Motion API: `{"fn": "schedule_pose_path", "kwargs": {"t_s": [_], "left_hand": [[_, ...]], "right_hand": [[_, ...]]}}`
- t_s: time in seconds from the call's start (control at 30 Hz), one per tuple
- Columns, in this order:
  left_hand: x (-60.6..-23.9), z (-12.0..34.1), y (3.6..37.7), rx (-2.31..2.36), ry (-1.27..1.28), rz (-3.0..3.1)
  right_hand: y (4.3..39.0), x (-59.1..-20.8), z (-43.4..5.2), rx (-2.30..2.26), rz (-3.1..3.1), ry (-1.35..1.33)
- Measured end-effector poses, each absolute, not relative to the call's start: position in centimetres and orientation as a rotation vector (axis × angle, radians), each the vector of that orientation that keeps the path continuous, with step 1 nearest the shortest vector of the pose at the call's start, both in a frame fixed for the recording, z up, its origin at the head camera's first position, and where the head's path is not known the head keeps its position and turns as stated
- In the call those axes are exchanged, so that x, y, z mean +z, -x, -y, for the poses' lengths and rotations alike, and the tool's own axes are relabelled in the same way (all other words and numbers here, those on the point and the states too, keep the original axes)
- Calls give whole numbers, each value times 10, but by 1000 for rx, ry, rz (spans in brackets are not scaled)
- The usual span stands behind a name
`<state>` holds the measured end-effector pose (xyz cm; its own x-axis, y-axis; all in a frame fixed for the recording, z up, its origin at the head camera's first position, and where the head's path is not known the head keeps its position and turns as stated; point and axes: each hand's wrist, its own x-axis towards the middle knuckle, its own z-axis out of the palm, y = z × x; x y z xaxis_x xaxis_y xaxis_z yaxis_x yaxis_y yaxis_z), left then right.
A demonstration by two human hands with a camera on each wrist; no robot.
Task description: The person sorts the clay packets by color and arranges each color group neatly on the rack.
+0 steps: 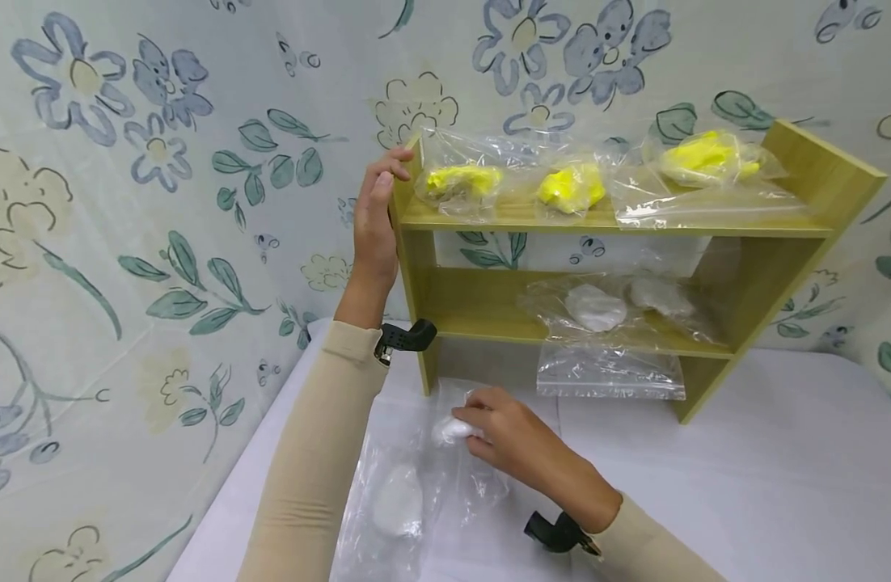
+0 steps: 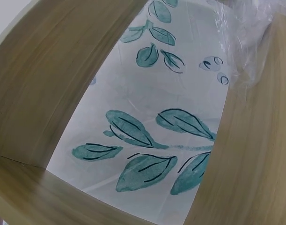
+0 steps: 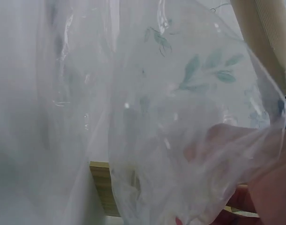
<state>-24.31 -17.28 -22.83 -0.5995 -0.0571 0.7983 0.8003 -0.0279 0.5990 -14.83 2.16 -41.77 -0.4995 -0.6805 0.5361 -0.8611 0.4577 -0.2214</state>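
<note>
My left hand point(image 1: 376, 230) holds the left side panel of a small wooden shelf point(image 1: 482, 303) near its top, the fingers bent over the edge. In front of the shelf's left foot, my right hand point(image 1: 514, 440) pinches a clear plastic bag with a white lump point(image 1: 454, 430) in it. In the right wrist view the clear bag point(image 3: 180, 108) fills much of the picture and veils part of the hand. Another clear bag with a white lump point(image 1: 399, 501) lies on the white-covered table, left of the right hand.
The top shelf bears clear bags with yellow lumps point(image 1: 572, 187). On the lower shelf lie bags with white lumps point(image 1: 594, 307), one bag's end point(image 1: 609, 376) hanging over the front edge. A flower-patterned cloth point(image 1: 183, 121) hangs behind; a white cloth point(image 1: 802, 477) covers the table.
</note>
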Motion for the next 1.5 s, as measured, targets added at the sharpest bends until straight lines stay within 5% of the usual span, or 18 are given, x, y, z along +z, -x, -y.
{"fn": "schedule_pose_path", "kwargs": {"t_s": [0.93,1.5], "left_hand": [[-223,174,242,-1719,810,1694],[-225,177,243,-1759,810,1633]], "right_hand": [[152,-329,-60,661,2052,-1264],[177,-312,-59,645,1969,-1203]]}}
